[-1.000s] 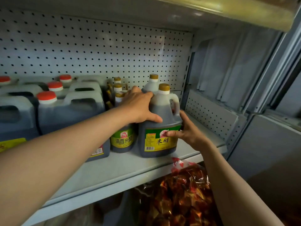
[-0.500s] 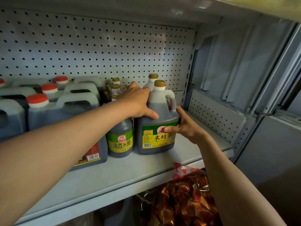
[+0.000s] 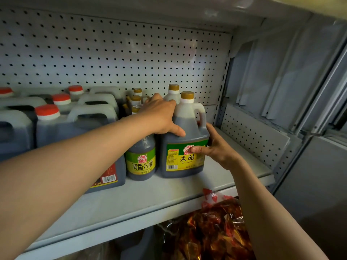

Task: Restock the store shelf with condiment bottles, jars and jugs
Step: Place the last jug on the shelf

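A dark vinegar jug [image 3: 185,145] with a gold cap, a side handle and a green-yellow label stands on the grey shelf [image 3: 142,201]. My left hand [image 3: 161,117] grips its shoulder from the left, thumb across the front. My right hand [image 3: 214,147] holds its right side, thumb on the label. A second gold-capped jug [image 3: 173,91] stands right behind it. To its left stands a smaller vinegar bottle [image 3: 141,160] with a green label, with several like it behind.
Large red-capped jugs [image 3: 75,126] of dark liquid fill the shelf's left part. A pegboard back panel [image 3: 112,57] and a perforated side panel [image 3: 253,139] close the shelf. Bare shelf lies right of the jug. A red plastic bag [image 3: 210,231] sits below.
The jug has slid a little further back on the shelf between both hands, which keep the same hold; the view has shifted slightly.
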Demonstrator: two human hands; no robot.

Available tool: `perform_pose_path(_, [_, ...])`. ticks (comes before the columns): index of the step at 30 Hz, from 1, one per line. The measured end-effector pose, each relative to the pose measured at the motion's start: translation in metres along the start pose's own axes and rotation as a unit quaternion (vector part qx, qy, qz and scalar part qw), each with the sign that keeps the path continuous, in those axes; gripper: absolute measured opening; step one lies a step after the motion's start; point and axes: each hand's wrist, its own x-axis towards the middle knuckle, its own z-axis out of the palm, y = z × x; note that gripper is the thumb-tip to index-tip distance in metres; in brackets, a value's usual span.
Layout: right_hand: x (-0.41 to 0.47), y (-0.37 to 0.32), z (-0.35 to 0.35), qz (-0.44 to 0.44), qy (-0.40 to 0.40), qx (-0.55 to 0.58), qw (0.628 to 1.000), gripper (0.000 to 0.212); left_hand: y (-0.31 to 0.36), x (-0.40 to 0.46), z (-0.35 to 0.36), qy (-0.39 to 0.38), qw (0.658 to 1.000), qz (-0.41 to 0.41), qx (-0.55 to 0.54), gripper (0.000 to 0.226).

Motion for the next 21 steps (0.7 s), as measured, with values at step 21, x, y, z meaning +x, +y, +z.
perform_pose_path(21, [0.019,0.005,0.002,-0.009,0.022,0.009,1.0,0.074,0.012,0.008,0.003,0.025,0.999,-0.017,0.044,0.104])
